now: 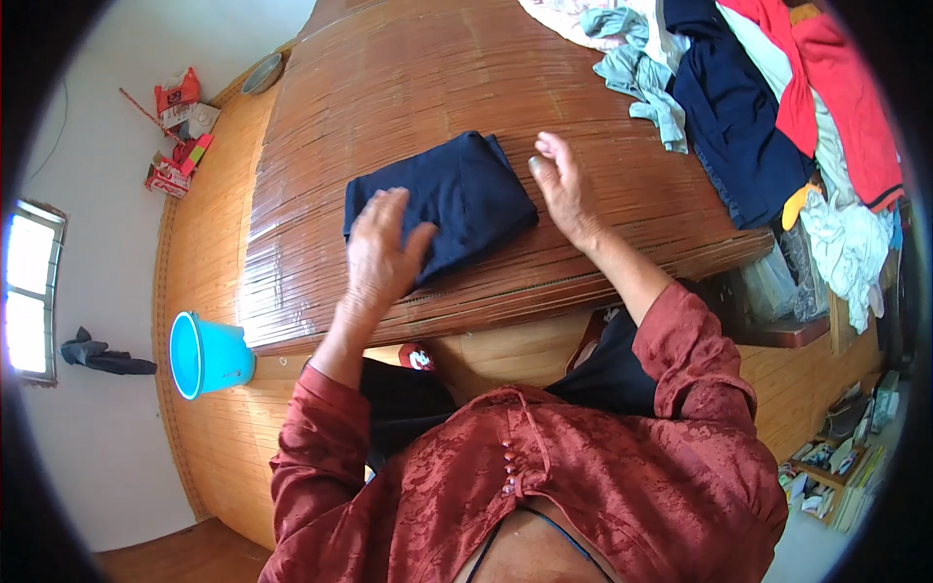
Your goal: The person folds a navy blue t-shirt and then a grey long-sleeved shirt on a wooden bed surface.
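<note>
A folded dark navy garment (pixel 466 199) lies as a compact bundle on the brown slatted mat (pixel 408 87) in front of me. My left hand (pixel 384 248) is over the bundle's left front part, fingers stretched and thumb apart; whether it touches the cloth I cannot tell. Just off the right side of the bundle is my right hand (pixel 566 189), raised, with its fingers apart and nothing in it. What kind of garment it is does not show in its folded state.
Loose clothes, among them a navy garment (pixel 734 107), a red one (pixel 846 107) and a grey-green one (pixel 641 73), heap at the far right. A blue bucket (pixel 209 355) stands on the floor at left. Red bags and boxes (pixel 175 160) sit by the wall.
</note>
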### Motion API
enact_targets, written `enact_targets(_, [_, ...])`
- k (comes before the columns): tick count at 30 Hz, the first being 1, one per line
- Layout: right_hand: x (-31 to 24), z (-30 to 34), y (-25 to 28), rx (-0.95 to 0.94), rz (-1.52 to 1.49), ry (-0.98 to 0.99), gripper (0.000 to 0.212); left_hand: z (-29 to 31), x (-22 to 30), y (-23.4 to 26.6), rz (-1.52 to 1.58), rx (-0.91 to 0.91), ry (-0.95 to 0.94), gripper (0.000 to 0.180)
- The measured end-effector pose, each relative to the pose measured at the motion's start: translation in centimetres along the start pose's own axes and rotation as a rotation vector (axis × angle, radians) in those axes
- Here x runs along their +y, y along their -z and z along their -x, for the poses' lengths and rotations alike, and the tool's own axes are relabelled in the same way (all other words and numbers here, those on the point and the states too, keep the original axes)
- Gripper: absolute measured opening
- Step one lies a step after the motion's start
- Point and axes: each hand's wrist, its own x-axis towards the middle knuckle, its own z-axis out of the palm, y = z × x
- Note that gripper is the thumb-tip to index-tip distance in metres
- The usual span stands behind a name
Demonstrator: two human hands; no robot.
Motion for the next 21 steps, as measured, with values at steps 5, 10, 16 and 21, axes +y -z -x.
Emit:
enact_targets(5, [-8.6,-1.1,-8.1,-0.197,0.013,0.28,0.046,-2.8,-4.2,-2.8,-0.22,-0.125,0.004,0.054])
enact_targets(10, [-5.0,-0.6,-14.5,-0.52,0.386,0.229,0.053,-2.9,-4.2,-7.8,-0.429,-0.457,0.025,0.075])
enact_targets(16, [-3.7,-0.4,-14.5,-0.526,0.38,0.259,0.063,-2.1,-5.1,-9.5,-0.387,-0.317,0.051,0.073])
enact_targets(21, [-1.1,-1.2,-9.5,-0.526,0.713,0.21,0.072,-2.4,-4.2,-8.6,-0.258,-0.157,0.113,0.075])
